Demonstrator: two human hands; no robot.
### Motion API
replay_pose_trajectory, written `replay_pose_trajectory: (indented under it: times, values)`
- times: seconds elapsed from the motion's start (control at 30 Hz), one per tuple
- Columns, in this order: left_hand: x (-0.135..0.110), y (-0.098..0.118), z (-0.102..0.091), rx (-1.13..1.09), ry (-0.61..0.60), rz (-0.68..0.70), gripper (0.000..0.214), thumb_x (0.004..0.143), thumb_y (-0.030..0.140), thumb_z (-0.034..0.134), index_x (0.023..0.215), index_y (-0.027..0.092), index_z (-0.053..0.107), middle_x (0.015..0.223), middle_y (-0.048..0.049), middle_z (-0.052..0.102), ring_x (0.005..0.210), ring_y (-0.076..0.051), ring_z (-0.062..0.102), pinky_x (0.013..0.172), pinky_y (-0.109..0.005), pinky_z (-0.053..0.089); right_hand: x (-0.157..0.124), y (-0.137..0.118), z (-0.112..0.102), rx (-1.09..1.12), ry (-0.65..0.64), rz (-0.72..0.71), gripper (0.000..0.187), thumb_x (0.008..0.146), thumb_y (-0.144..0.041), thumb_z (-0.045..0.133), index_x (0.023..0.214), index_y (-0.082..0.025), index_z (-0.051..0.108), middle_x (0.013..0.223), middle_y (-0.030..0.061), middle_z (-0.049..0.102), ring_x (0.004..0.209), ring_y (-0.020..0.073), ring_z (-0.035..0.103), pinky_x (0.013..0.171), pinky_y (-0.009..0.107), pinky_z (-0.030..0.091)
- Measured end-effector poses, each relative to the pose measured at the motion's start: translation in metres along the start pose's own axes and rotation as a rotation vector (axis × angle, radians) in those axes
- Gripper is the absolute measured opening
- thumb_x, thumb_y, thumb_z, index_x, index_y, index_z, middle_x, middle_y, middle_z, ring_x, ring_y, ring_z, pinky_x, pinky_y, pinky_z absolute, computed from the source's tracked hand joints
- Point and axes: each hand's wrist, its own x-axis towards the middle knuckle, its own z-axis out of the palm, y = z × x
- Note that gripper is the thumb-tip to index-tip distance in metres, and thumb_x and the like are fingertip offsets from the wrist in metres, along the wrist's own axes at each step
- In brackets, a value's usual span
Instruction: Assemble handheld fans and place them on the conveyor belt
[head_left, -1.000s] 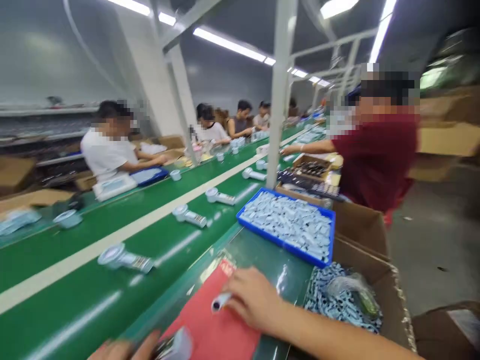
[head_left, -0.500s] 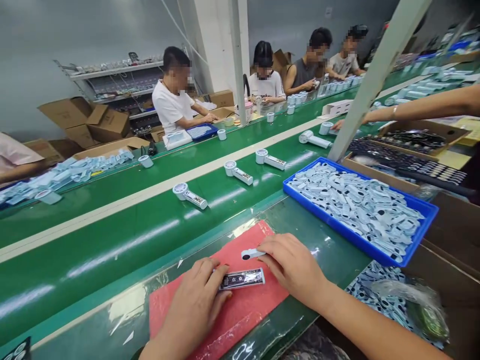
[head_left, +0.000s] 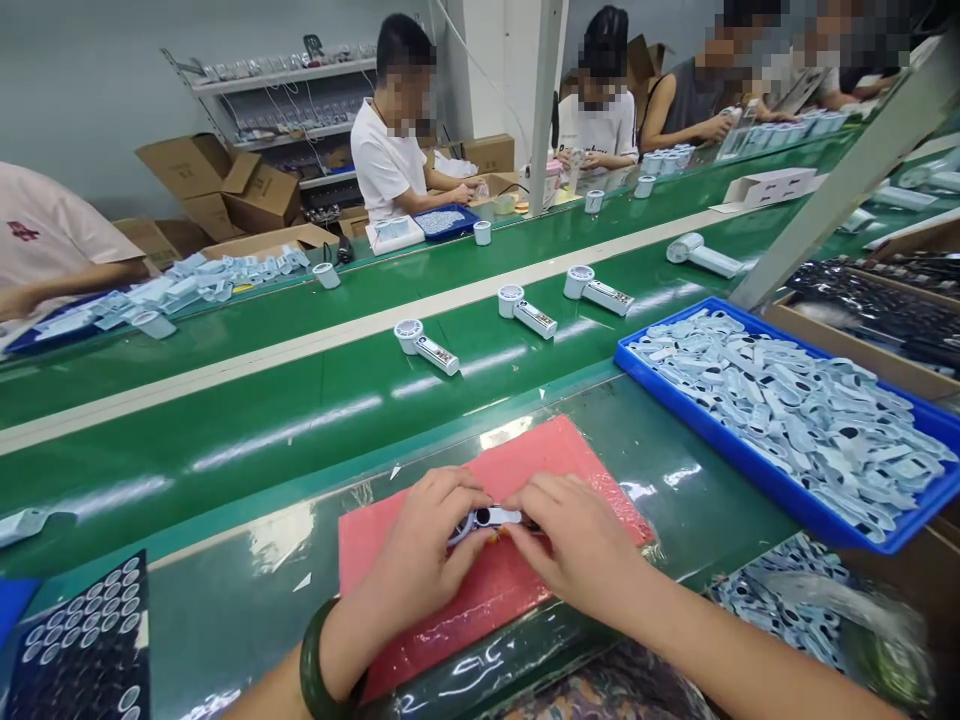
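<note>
My left hand [head_left: 424,555] and my right hand [head_left: 581,540] meet over a red foam mat [head_left: 480,600] at the near edge of the workbench. Together they pinch a small white plastic part [head_left: 487,518] with a dark round hole; a dark strip piece lies mostly hidden under my fingers. A green bangle [head_left: 315,665] circles my left wrist. Both hands are closed on the parts.
A blue tray [head_left: 757,470] of small white parts lies to my right. Small handheld fans [head_left: 426,345] ride the green conveyor [head_left: 225,420] beyond the mat. A dark tray of round pieces [head_left: 82,640] sits near left. Other people work across the belt.
The camera view has tipped down and left. My hands came together: the white part in my right hand now sits over the dark strip my left hand held.
</note>
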Motion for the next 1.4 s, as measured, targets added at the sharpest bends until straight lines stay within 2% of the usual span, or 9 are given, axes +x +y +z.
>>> replay_pose_trajectory:
  times: [0.3, 0.43, 0.53, 0.63, 0.73, 1.0, 1.1, 1.23, 1.4]
  values:
    - [0.002, -0.001, 0.009, 0.017, 0.044, -0.069, 0.011, 0.096, 0.018, 0.053, 0.1, 0.026, 0.06, 0.107, -0.002, 0.061, 0.109, -0.019, 0.054, 0.091, -0.039, 0.048, 0.001, 0.016, 0.005, 0.314, 0.009, 0.109, 0.019, 0.098, -0.004, 0.059, 0.092, -0.022, 0.061, 0.099, 0.0, 0.059, 0.096, 0.0207, 0.055, 0.084, 0.035, 0.041]
    - [-0.01, 0.005, 0.009, 0.143, 0.047, -0.004, 0.009, 0.095, 0.02, 0.055, 0.101, 0.026, 0.059, 0.118, -0.0036, 0.061, 0.13, -0.024, 0.047, 0.107, -0.051, 0.043, -0.006, 0.017, 0.002, 0.386, -0.081, 0.197, 0.036, 0.091, -0.006, 0.071, 0.119, -0.025, 0.059, 0.117, 0.0, 0.061, 0.108, 0.0209, 0.055, 0.094, 0.037, 0.042]
    - [-0.025, 0.014, 0.014, 0.256, 0.039, 0.013, 0.019, 0.093, 0.021, 0.059, 0.111, 0.026, 0.057, 0.125, -0.006, 0.06, 0.134, -0.027, 0.044, 0.11, -0.058, 0.041, -0.016, 0.011, -0.003, 0.301, -0.159, 0.125, 0.051, 0.089, -0.009, 0.075, 0.133, -0.024, 0.053, 0.124, 0.0028, 0.058, 0.114, 0.0238, 0.052, 0.101, 0.042, 0.04]
    - [-0.032, 0.021, 0.022, 0.309, 0.054, 0.005, 0.032, 0.093, 0.017, 0.056, 0.124, 0.025, 0.053, 0.124, -0.0071, 0.062, 0.13, -0.027, 0.047, 0.105, -0.055, 0.048, -0.023, 0.004, -0.001, 0.213, -0.183, 0.078, 0.04, 0.094, -0.009, 0.067, 0.13, -0.023, 0.055, 0.119, 0.0038, 0.059, 0.109, 0.0252, 0.052, 0.096, 0.044, 0.041]
    - [-0.029, 0.025, 0.026, 0.302, 0.077, -0.013, 0.027, 0.093, 0.014, 0.054, 0.117, 0.025, 0.056, 0.117, -0.0052, 0.064, 0.122, -0.025, 0.051, 0.103, -0.051, 0.05, -0.023, 0.003, 0.003, 0.171, -0.162, 0.09, 0.036, 0.095, -0.008, 0.063, 0.128, -0.022, 0.058, 0.114, 0.0045, 0.06, 0.105, 0.0261, 0.052, 0.091, 0.044, 0.042]
    - [-0.029, 0.025, 0.023, 0.521, 0.017, -0.016, 0.034, 0.089, 0.018, 0.058, 0.123, 0.022, 0.055, 0.126, -0.0105, 0.059, 0.125, -0.031, 0.049, 0.101, -0.054, 0.05, -0.033, 0.015, -0.003, 0.329, -0.111, 0.043, 0.053, 0.093, -0.011, 0.067, 0.14, -0.024, 0.048, 0.136, 0.0043, 0.052, 0.124, 0.0237, 0.046, 0.107, 0.043, 0.04]
    - [-0.02, 0.011, 0.006, 0.64, 0.001, 0.08, 0.031, 0.088, 0.009, 0.05, 0.116, 0.02, 0.058, 0.119, -0.0109, 0.062, 0.118, -0.03, 0.054, 0.097, -0.051, 0.053, -0.043, 0.027, -0.021, 0.259, -0.029, 0.085, 0.047, 0.097, -0.015, 0.061, 0.141, -0.023, 0.047, 0.14, 0.0067, 0.048, 0.128, 0.0243, 0.043, 0.108, 0.044, 0.041]
    - [0.021, -0.042, -0.05, 0.848, 0.032, 0.221, 0.033, 0.086, 0.008, 0.049, 0.112, 0.021, 0.065, 0.124, -0.0135, 0.06, 0.126, -0.036, 0.051, 0.099, -0.055, 0.05, -0.05, 0.059, -0.065, 0.028, 0.1, 0.139, 0.034, 0.101, -0.019, 0.052, 0.135, -0.022, 0.053, 0.133, 0.0095, 0.053, 0.12, 0.0264, 0.05, 0.1, 0.047, 0.047]
    - [0.092, -0.133, -0.124, 1.115, 0.087, 0.032, 0.04, 0.09, 0.009, 0.035, 0.106, 0.015, 0.071, 0.14, -0.0189, 0.051, 0.138, -0.046, 0.037, 0.098, -0.066, 0.045, -0.039, 0.112, -0.122, -0.394, 0.19, 0.313, 0.027, 0.101, -0.02, 0.055, 0.128, -0.018, 0.059, 0.121, 0.0105, 0.06, 0.112, 0.0268, 0.056, 0.095, 0.045, 0.051]
